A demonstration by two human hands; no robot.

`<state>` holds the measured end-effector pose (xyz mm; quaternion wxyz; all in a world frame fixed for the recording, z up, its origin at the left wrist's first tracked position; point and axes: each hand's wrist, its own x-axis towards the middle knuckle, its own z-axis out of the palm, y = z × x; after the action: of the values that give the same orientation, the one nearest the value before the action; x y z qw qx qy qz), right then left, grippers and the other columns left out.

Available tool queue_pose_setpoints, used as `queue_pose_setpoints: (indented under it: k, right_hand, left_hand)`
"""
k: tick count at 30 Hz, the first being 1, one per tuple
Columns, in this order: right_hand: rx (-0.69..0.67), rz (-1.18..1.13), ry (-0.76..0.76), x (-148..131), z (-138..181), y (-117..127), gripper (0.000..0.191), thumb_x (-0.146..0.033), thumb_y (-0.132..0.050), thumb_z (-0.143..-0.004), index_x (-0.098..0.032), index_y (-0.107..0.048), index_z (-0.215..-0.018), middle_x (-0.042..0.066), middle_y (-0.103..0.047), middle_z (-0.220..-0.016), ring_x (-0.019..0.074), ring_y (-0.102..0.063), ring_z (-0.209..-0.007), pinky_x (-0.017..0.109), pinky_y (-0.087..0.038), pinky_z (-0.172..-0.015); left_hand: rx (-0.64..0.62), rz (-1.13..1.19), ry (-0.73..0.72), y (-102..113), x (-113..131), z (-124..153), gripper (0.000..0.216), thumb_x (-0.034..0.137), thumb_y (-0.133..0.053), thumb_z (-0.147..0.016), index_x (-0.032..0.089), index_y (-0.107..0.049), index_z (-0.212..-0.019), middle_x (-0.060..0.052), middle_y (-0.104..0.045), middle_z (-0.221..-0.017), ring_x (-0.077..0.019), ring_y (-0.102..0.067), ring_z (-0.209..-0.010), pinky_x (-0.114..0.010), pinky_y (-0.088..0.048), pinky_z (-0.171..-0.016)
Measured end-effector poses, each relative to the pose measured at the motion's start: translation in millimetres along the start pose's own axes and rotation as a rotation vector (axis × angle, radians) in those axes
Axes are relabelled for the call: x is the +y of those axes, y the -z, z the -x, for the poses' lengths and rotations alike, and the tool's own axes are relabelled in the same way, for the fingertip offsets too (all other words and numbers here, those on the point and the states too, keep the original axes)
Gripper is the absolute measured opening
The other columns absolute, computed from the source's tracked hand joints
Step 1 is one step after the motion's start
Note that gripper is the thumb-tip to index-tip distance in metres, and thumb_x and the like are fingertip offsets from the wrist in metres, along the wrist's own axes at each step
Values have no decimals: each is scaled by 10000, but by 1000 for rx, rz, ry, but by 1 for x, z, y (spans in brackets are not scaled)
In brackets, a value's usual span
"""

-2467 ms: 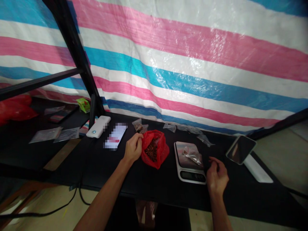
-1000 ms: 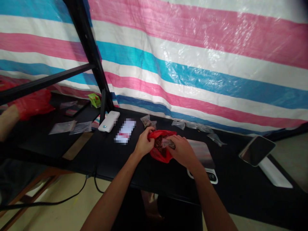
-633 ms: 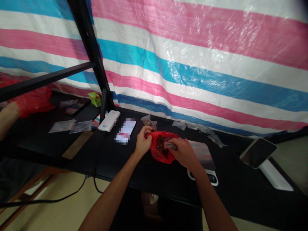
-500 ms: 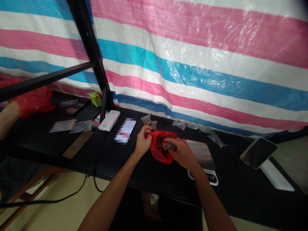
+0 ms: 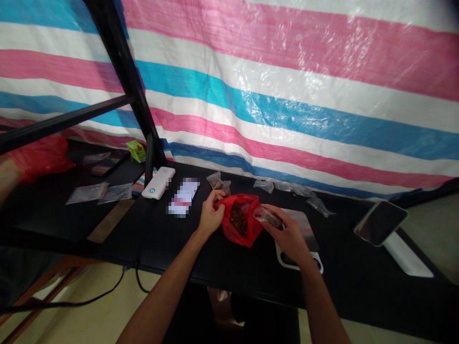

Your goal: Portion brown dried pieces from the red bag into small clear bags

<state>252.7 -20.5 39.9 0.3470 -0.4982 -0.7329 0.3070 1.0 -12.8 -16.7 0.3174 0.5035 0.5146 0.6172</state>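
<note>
- The red plastic bag of dark brown pieces lies open on the black table, left of the silver kitchen scale.
- The left hand pinches the bag's left rim.
- The right hand pinches a small clear plastic pouch just beside the bag's right edge, above the scale.
- A white power bank lies well apart, at left.

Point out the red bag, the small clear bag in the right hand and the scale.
red bag (image 5: 238,224): head view, on its front wall below the opening.
clear bag (image 5: 267,217): head view, on its middle, above the right hand.
scale (image 5: 304,229): head view, on its bare platform right of the hand.
</note>
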Motion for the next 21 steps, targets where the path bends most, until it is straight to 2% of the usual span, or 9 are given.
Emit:
queue_pose_setpoints:
  k: [4,6,9,11,14,16,18,21]
  right_hand:
    - [191,22,-80,31,16,39,478,-492,-742,-853,-260,-702,-1269,82,-741,-1258,282,-708,-1094,448,-540,-999]
    - [221,118,-100,51,22,55,495,-510,-739,-841,-266,-704,-1271,82,-744,-1250,294,-702,-1103,491,-513,-1043]
    - [115,249,-114,69,30,70,553,-526,-732,-823,-298,-677,-1324,77,-734,-1266,323,-672,-1157,563,-459,-1098]
    - [37,282,-107,71,35,77,634,-522,-738,-817,-317,-619,-1405,80,-679,-1372,342,-609,-1266,585,-416,-1137]
    - [37,248,-91,71,44,86,717,-516,-746,-828,-332,-534,-1488,78,-555,-1525,334,-496,-1402,551,-365,-1190]
    - [132,176,-91,77,51,90,703,-502,-744,-841,-330,-525,-1487,76,-531,-1545,324,-466,-1429,542,-333,-1205]
    - [292,49,-110,90,57,91,668,-476,-743,-843,-308,-544,-1458,89,-566,-1503,331,-484,-1410,558,-337,-1186]
    - [566,-214,-188,117,65,86,649,-442,-741,-815,-259,-576,-1416,115,-644,-1362,332,-583,-1284,541,-439,-1087]
  left_hand:
    - [-15,8,-19,1,4,0,294,72,-525,-767,198,-619,-1015,25,-575,-800,-125,-565,-696,-218,-434,-655]
    - [-29,14,-30,1,6,1,301,74,-527,-766,198,-616,-1026,21,-586,-811,-124,-564,-683,-218,-432,-638]
    - [-47,27,-24,1,6,2,310,84,-537,-760,200,-609,-1038,25,-587,-806,-115,-537,-635,-210,-404,-580]
    - [-49,27,-15,1,6,3,308,92,-547,-760,200,-610,-1041,28,-579,-802,-109,-520,-614,-205,-395,-563]
    - [-38,12,-18,1,4,2,297,97,-544,-769,198,-613,-1040,28,-571,-806,-110,-526,-629,-206,-415,-588]
    - [-36,1,-22,2,4,2,289,99,-535,-778,196,-612,-1040,25,-568,-809,-116,-538,-650,-208,-427,-606]
    - [-40,-13,-29,1,4,2,288,97,-531,-780,196,-611,-1038,23,-570,-815,-119,-548,-665,-208,-435,-615]
    - [-51,-24,-37,1,6,2,300,93,-538,-767,197,-613,-1038,22,-580,-821,-125,-563,-679,-212,-448,-633]
